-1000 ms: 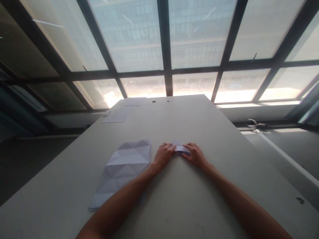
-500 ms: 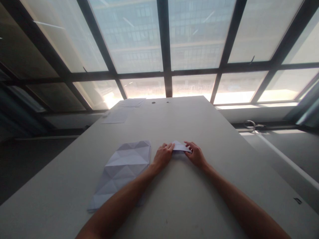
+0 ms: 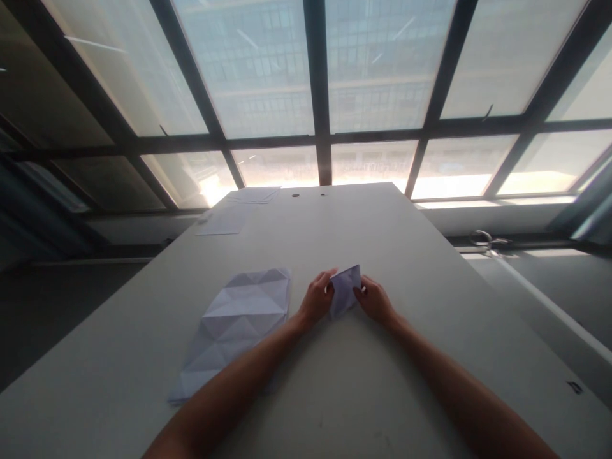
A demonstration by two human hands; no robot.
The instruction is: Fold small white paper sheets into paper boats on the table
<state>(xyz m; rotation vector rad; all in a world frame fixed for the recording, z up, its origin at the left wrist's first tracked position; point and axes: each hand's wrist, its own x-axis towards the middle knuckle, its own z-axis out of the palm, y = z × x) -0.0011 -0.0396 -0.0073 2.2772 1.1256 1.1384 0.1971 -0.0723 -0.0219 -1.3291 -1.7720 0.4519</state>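
Observation:
A small folded piece of white paper (image 3: 345, 292) stands tilted up off the grey table (image 3: 363, 382), held between both hands. My left hand (image 3: 317, 298) pinches its left edge and my right hand (image 3: 374, 299) pinches its right edge. To the left of my left forearm lies a larger sheet of creased paper (image 3: 237, 325), flat on the table and marked with triangular fold lines. Neither hand touches that sheet.
Flat paper sheets (image 3: 224, 222) lie at the table's far left end, with more paper (image 3: 253, 194) behind them. Two small dark holes (image 3: 295, 195) sit near the far edge. A big window with dark frames (image 3: 318, 137) fills the background. A ledge (image 3: 540, 299) runs along the right.
The small folded paper lay flat under my fingers a second ago; it has since been lifted and turned upright between both hands. The creased sheet has not moved.

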